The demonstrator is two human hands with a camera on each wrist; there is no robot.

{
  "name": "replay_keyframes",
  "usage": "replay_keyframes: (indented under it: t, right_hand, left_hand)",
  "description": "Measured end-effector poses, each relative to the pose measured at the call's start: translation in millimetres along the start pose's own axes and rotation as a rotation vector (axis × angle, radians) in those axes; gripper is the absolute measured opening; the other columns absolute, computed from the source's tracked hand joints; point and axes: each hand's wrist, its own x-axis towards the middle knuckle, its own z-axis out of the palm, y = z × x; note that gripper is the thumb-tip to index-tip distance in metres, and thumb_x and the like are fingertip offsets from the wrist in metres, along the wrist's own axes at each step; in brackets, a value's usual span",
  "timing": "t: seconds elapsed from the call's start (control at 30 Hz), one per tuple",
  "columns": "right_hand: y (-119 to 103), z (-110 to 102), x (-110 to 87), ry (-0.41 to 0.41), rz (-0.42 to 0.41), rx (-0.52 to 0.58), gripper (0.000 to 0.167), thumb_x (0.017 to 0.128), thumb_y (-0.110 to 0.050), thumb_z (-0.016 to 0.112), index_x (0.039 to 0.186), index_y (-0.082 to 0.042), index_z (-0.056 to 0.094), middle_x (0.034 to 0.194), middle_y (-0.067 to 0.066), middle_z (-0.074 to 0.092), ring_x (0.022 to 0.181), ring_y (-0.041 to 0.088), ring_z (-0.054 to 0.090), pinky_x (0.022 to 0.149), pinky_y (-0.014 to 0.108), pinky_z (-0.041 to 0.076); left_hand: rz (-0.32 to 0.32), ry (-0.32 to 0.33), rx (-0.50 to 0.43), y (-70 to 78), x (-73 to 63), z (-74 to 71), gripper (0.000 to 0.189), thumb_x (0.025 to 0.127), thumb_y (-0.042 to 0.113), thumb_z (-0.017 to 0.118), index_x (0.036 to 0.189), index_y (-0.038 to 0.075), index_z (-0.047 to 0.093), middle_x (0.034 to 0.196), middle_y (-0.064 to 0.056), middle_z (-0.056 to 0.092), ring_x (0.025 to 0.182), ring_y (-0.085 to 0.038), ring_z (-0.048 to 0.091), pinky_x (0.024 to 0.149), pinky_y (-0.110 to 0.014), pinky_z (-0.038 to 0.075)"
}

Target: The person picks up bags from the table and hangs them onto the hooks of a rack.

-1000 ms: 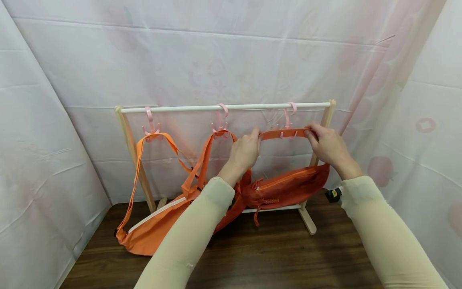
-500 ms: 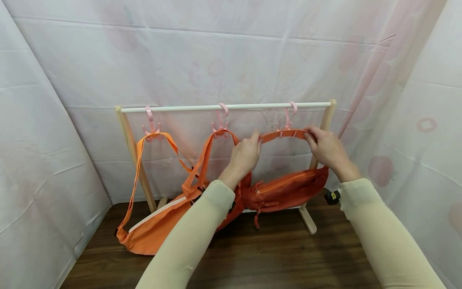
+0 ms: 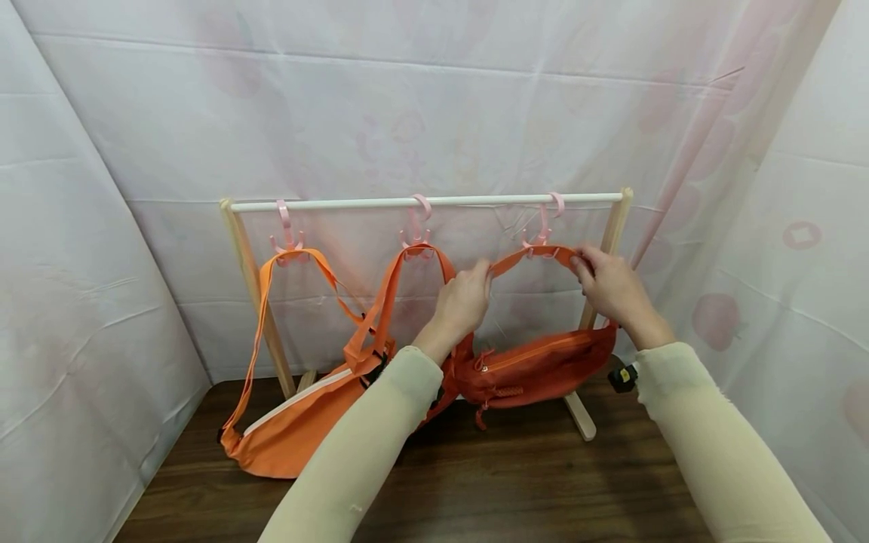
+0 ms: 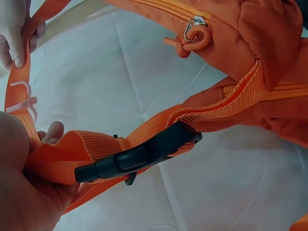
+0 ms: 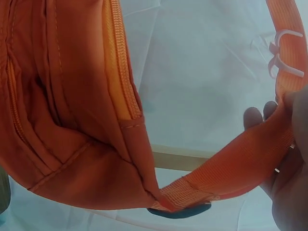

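My left hand and right hand each pinch the orange strap of a dark orange waist bag, one on either side of a pink hook. Between them the strap arches across the hook's prongs. The bag hangs tilted below, its right end higher. Close to my left hand in the left wrist view, a black buckle sits on the strap. In the right wrist view the strap runs from the bag's end up into my right hand.
A rack with a white rail and wooden posts stands on a dark wood table. Two further pink hooks bear straps; a lighter orange bag with a white zip hangs at left. A small black object lies by my right sleeve.
Both hands have come down slightly, the left one more. The strap now curves more over the hook's prongs, and the waist bag hangs lower.
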Motion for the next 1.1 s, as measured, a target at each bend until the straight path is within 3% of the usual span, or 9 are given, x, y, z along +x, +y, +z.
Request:
replay_keyframes:
  t: [0.2,0.4,0.7,0.87,0.93,1.1]
  right_hand:
    - [-1,1,-3.6,-0.008,0.006,0.049,0.026,0.114,-0.029,0.05,0.121,-0.009,0.066,0.081,0.009,0.066,0.067,0.023,0.068,0.06,0.043,0.052]
    - [-3,2,-7.7,-0.01,-0.003,0.084,0.026,0.114,-0.028,0.051,0.121,-0.007,0.065,0.082,0.011,0.068,0.07,0.024,0.068,0.059,0.041,0.053]
    - [3,8,-12.5,0.002,0.01,0.07,0.025,0.114,-0.027,0.049,0.111,-0.008,0.064,0.083,0.009,0.071,0.067,0.026,0.062,0.06,0.041,0.048]
    - [6,11,-16.8,-0.006,0.03,0.076,0.023,0.114,-0.027,0.049,0.109,-0.009,0.063,0.086,0.01,0.071,0.069,0.026,0.062,0.062,0.043,0.048]
    - [6,12,-19.3,0.004,0.027,0.062,0.022,0.114,-0.025,0.05,0.108,-0.008,0.062,0.085,0.01,0.07,0.068,0.027,0.061,0.062,0.043,0.048]
    - [6,17,-26.3,0.077,0.005,-0.012,0.018,0.112,-0.021,0.052,0.106,-0.007,0.061,0.076,0.012,0.062,0.06,0.029,0.055,0.057,0.044,0.044]
  left_hand:
    - [-0.008,-0.027,-0.085,-1.1,-6.5,5.8,0.016,0.115,0.027,0.049,0.117,0.013,0.057,0.08,0.0,0.061,0.059,-0.019,0.058,0.054,-0.034,0.049]
    - [-0.023,-0.057,-0.163,-3.0,-13.3,13.9,0.017,0.115,0.027,0.048,0.115,0.014,0.06,0.088,0.001,0.068,0.061,-0.016,0.059,0.054,-0.031,0.048]
    - [-0.041,-0.075,-0.169,-6.8,-24.8,26.7,0.021,0.116,0.026,0.047,0.117,0.011,0.063,0.097,-0.003,0.075,0.06,-0.014,0.06,0.053,-0.03,0.046]
    - [-0.048,-0.087,-0.153,-8.9,-31.9,32.3,0.021,0.116,0.026,0.048,0.113,0.011,0.062,0.088,-0.002,0.069,0.056,-0.015,0.056,0.049,-0.03,0.043]
    - [-0.047,-0.088,-0.145,-9.8,-34.5,34.4,0.021,0.116,0.027,0.048,0.116,0.01,0.062,0.083,-0.001,0.065,0.055,-0.015,0.056,0.049,-0.029,0.043]
    - [-0.04,-0.091,-0.134,-13.1,-40.4,40.2,0.03,0.115,0.025,0.049,0.138,0.009,0.059,0.077,0.0,0.062,0.055,-0.015,0.055,0.05,-0.029,0.043]
